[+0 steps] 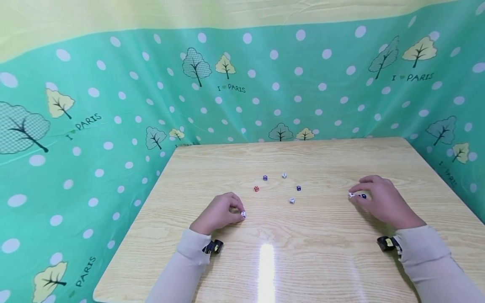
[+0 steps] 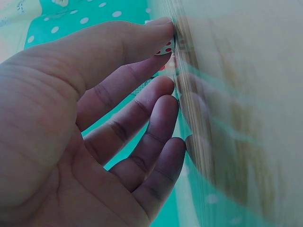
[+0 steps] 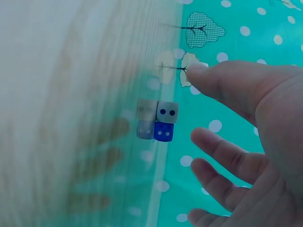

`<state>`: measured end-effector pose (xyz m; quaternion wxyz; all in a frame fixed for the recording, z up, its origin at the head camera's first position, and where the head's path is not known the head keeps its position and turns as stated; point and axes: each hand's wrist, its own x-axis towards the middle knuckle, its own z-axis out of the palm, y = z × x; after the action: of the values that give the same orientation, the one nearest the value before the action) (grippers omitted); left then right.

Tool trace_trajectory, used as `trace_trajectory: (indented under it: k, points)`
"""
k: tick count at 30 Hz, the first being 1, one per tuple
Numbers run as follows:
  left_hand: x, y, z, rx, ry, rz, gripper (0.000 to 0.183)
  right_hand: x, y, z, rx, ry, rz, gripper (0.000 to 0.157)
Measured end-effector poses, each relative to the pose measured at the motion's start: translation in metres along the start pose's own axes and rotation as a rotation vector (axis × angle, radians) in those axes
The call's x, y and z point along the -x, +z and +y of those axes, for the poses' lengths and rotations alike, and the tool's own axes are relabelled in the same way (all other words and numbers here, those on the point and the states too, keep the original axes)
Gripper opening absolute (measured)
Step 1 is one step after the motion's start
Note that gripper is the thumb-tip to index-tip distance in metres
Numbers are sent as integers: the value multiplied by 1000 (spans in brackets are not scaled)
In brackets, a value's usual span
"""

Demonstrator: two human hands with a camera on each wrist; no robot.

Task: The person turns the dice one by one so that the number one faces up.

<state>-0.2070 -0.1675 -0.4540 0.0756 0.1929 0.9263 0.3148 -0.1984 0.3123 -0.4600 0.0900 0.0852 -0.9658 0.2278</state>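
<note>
On the left of the table, my left hand (image 1: 219, 212) pinches a white die (image 1: 243, 214) between thumb and index finger, down at the tabletop. Red dots show on this die (image 2: 166, 48) in the left wrist view; its other fingers are loosely bent. My right hand (image 1: 382, 200) holds a white die (image 1: 351, 195) at the tips of thumb and index finger. In the right wrist view the thumb hides most of it. Below the thumb there, a white die with two dark dots (image 3: 167, 112) stands against a blue die (image 3: 164, 132) on the table, apart from the fingers.
Between the hands lie a red die (image 1: 256, 189), two blue dice (image 1: 265, 178) and two white dice (image 1: 292, 201), spaced in a loose ring. The wooden table (image 1: 303, 252) meets a green dotted curtain (image 1: 246, 101) at its back and sides.
</note>
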Motion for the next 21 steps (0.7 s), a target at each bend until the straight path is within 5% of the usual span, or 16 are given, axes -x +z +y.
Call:
trace_trajectory:
  k: [21]
  points:
    - [0,-1,-1,13,7,-8,10,-8,-2,10,1,35,-116,14]
